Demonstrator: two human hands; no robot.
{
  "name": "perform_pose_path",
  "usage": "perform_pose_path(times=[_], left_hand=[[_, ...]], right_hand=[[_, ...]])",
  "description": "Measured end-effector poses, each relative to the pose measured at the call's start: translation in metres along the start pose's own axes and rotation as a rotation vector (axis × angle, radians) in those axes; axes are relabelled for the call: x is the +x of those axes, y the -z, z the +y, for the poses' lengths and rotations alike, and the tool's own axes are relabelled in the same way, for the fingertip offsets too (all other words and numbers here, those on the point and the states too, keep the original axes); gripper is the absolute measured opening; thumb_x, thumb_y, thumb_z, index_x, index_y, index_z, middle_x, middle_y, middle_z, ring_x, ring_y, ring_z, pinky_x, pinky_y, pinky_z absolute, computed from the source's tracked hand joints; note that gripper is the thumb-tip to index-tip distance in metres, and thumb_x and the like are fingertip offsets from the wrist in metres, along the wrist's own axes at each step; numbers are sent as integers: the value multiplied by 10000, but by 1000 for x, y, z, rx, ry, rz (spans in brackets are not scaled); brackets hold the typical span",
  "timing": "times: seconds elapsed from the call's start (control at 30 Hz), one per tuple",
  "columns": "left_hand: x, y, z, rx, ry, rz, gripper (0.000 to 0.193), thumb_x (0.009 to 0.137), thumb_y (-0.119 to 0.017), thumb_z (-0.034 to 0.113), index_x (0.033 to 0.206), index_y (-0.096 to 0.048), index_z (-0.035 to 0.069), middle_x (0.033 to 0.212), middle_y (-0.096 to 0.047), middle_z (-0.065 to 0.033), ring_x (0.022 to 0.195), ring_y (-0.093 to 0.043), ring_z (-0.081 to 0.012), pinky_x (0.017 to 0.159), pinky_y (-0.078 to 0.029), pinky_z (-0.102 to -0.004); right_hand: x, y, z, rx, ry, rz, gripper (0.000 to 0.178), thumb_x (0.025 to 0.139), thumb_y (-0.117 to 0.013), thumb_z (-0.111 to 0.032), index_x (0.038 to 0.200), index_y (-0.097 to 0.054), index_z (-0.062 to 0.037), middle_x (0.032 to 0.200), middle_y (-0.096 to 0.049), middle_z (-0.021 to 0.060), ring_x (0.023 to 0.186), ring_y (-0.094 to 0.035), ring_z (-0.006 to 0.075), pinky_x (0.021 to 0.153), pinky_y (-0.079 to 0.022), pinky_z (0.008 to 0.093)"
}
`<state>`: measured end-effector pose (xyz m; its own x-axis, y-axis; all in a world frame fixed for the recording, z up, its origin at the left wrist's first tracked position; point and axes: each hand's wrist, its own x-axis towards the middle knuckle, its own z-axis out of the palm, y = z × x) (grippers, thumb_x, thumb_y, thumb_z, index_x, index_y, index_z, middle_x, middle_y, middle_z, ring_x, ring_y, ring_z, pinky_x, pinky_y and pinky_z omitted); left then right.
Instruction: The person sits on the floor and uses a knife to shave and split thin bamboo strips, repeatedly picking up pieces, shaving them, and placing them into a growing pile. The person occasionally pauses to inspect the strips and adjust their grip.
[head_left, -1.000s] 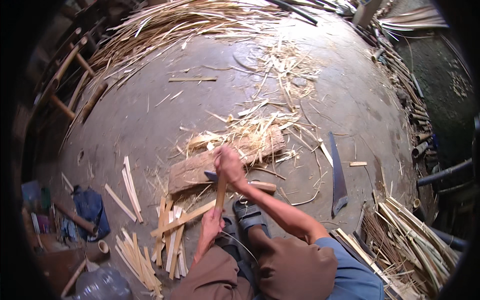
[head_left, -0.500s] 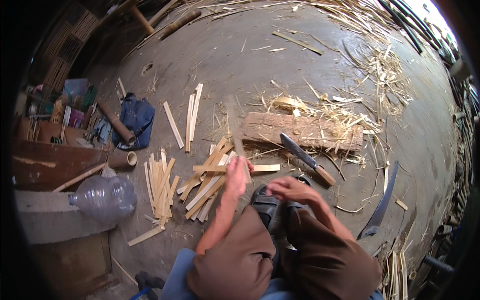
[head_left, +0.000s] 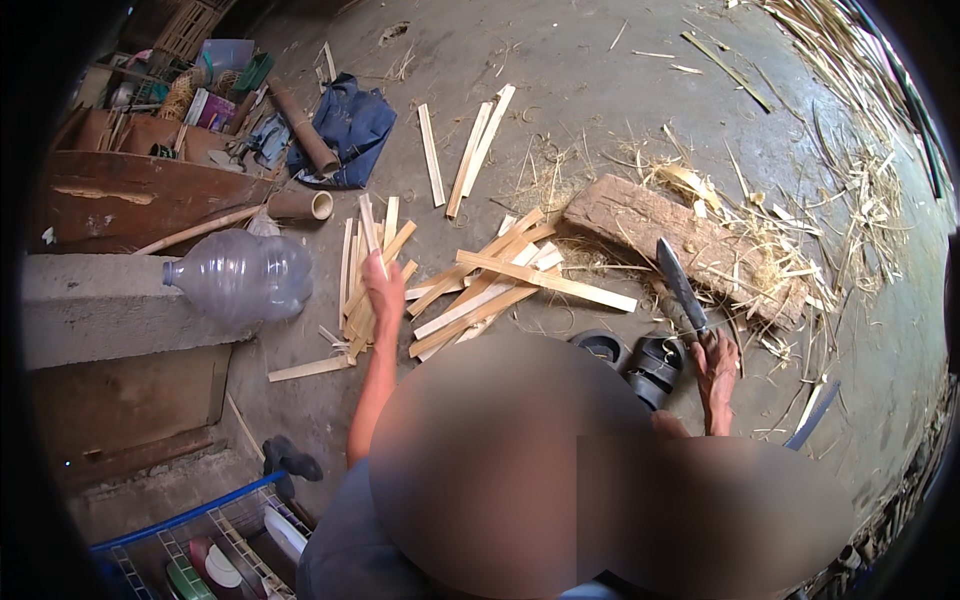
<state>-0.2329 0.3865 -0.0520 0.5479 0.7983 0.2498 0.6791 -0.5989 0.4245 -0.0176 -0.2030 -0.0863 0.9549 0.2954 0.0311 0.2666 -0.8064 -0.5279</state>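
My left hand (head_left: pixel 383 285) is over the left pile of bamboo strips (head_left: pixel 352 310), its fingers closed on the lower end of a pale bamboo strip (head_left: pixel 368 222) that points away from me. My right hand (head_left: pixel 716 365) has reached the knife on the right, its fingers around the handle; the dark blade (head_left: pixel 680 285) leans on the edge of a wooden block (head_left: pixel 665 228). Between my hands a second pile of strips (head_left: pixel 480 300) lies crisscrossed, one strip (head_left: pixel 548 281) across its top. A large blurred patch covers the lower middle.
Sandals (head_left: pixel 656 366) stand near the knife. Shavings (head_left: pixel 760 260) litter the block. A saw blade (head_left: pixel 812 416) lies at right. At left are a clear plastic bottle (head_left: pixel 240 275) on a concrete ledge (head_left: pixel 100 310), a bamboo tube (head_left: pixel 300 205) and blue cloth (head_left: pixel 350 130).
My left hand has moved left with the strip, from the middle pile to the left pile. My right hand has gone from in front of me to the knife's handle. The view has turned.
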Motion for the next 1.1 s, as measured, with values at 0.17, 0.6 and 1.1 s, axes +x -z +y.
perform_pose_path(times=[0.17, 0.6, 1.1], left_hand=[[-16, -44, 90, -159, -64, -112, 451, 897, -651, 229, 1253, -507, -7, 1204, -550, -228, 1139, -542, -392, 964, -455, -470], [87, -156, 56, 194, -15, -326, 342, 830, -707, 130, 1100, -557, -14, 1174, -540, -248, 1051, -590, -434, 875, -511, -489], [17, 45, 243, -1113, 174, -622, 259, 967, -607, 128, 1169, -633, -31, 750, -627, -24, 581, -515, -52, 525, -428, -181]], right_hand=[[5, -10, 1, -41, -14, -74, 448, 862, -715, -150, 1275, -571, -51, 1013, -605, 178, 963, -582, 372, 830, -469, 439], [-2, 24, -48, 262, -297, -333, 266, 912, -611, -193, 1080, -605, 13, 782, -593, 151, 691, -561, 231, 673, -469, 367], [0, 24, -102, 605, -346, -41, 370, 989, -572, -221, 1293, -496, -23, 720, -634, 196, 613, -642, 283, 572, -477, 407]])
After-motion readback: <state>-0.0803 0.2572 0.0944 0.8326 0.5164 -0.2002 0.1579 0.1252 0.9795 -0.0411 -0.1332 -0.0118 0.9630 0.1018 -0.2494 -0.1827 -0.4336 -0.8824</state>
